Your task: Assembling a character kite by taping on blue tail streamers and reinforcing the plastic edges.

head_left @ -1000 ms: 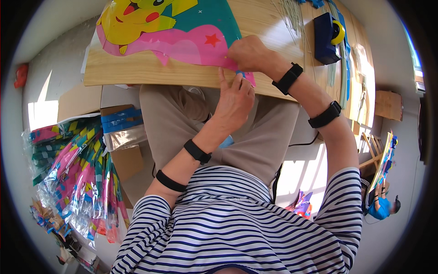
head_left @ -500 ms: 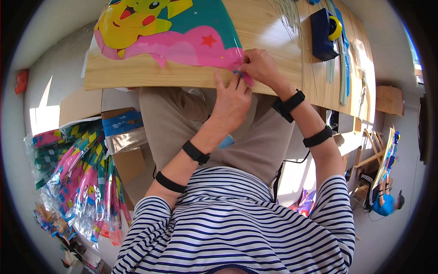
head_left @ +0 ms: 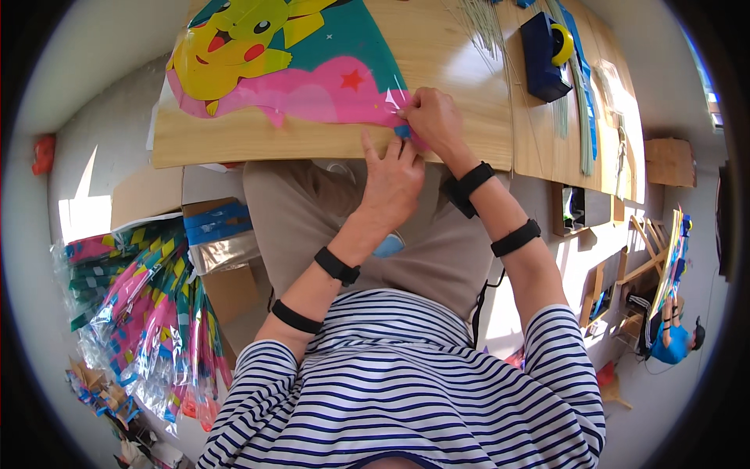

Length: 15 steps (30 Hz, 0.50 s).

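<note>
Plastic sheet (head_left: 312, 87), glossy, curved-edged, lies at 11 o'clock on wood-grain table (head_left: 242, 141). Right hand (head_left: 434, 121) pinches its corner; left hand (head_left: 391, 187) adjoins, grip indeterminable. Dark-blue dispenser (head_left: 537, 59) at 1:30 holds yellow roll (head_left: 568, 47).

No readable words, numbers or labels. Pictorial marks only, on printed sheet (head_left: 297, 82): red star (head_left: 352, 80) on pink band, tiny white sparkle (head_left: 329, 37) on teal area. Tape dispenser (head_left: 541, 62) right of sheet, bagged bundles (head_left: 152, 301) below and left of sheet: lettering too small to tell.
</note>
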Tool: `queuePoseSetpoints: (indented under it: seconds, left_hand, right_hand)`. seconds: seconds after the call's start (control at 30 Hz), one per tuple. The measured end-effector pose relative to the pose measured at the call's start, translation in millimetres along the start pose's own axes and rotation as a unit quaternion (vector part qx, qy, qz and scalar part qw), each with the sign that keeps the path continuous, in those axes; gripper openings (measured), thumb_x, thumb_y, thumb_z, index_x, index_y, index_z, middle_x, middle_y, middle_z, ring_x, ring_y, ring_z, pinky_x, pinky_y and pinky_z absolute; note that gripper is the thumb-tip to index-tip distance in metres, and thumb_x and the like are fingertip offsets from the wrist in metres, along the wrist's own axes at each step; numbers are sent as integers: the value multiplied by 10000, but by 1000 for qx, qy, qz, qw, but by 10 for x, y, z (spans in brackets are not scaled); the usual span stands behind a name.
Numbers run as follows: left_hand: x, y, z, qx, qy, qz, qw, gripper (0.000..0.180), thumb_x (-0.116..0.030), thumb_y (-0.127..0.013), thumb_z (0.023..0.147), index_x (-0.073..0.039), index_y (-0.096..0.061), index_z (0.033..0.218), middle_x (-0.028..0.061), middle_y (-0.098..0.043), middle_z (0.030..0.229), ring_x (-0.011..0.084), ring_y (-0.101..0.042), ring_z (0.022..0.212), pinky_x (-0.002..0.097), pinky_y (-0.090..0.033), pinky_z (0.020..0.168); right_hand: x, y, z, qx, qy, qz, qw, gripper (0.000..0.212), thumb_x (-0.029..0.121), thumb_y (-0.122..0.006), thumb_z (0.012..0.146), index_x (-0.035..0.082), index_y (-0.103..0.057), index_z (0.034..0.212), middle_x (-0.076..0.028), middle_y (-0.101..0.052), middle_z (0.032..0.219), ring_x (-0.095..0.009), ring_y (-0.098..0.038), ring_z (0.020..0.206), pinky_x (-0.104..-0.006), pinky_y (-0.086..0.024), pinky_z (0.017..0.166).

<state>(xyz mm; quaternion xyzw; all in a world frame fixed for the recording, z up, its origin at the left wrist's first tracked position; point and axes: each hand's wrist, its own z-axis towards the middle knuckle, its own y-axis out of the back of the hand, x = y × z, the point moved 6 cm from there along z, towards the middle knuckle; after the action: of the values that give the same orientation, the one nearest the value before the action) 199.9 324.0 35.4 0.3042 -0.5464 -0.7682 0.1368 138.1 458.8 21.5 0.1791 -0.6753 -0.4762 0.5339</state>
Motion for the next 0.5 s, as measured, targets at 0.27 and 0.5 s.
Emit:
queuePoseSetpoints:
  seconds: [0.27,0.5]
  left_hand:
    - [-43,-2,-24,26,-4,1,1000,430,-59,-708,664,15,-655,1084,147,-532,1244,323,-490,1230,811,-192,1044]
    - [12,59,-74,-1,-7,-9,1000,428,-81,-686,711,9,-639,1127,156,-526,1279,326,-491,1238,778,-196,1072]
  right_hand:
    - [-123,130,-89,-12,-53,-43,998,267,260,-820,725,61,-668,818,-148,-697,889,-341,-665,856,-450,-504,712]
    - [45,-35,-78,-28,34,-69,997,142,135,-703,718,48,-631,804,-176,-691,846,-364,-670,885,-463,-516,749]
